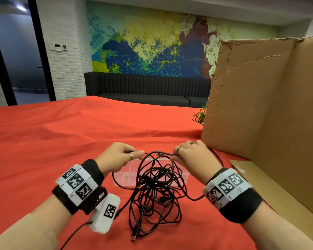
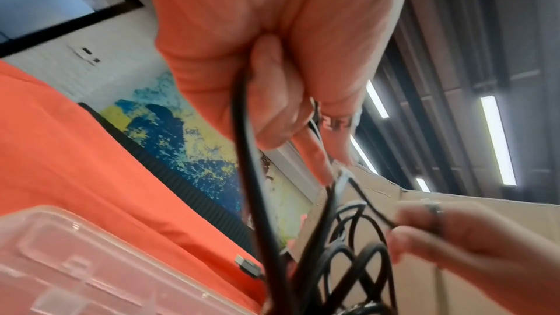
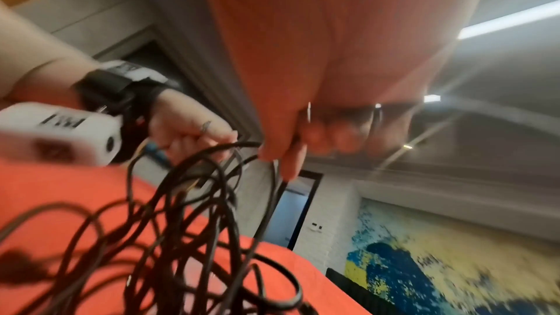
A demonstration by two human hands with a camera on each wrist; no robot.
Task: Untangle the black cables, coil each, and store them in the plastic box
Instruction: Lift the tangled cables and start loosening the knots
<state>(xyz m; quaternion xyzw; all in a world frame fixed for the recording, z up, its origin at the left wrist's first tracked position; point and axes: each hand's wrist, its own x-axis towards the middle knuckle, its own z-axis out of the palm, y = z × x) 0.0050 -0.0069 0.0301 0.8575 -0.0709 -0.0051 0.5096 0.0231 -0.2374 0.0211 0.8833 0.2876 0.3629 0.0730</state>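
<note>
Both hands hold the cables (image 1: 153, 188) up — left grip (image 1: 116, 156) pinching one strand, right grip (image 1: 190, 153) curled round another. The tangle hangs over the box (image 1: 126, 173), seemingly closed, on the red desk (image 1: 43, 141).

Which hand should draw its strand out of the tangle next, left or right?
Left, probably. The left hand pinches a strand near a free connector end, with open red cloth beside it to pull across. The right hand grips a mid-cable loop of the black cables, close to the cardboard wall.
</note>
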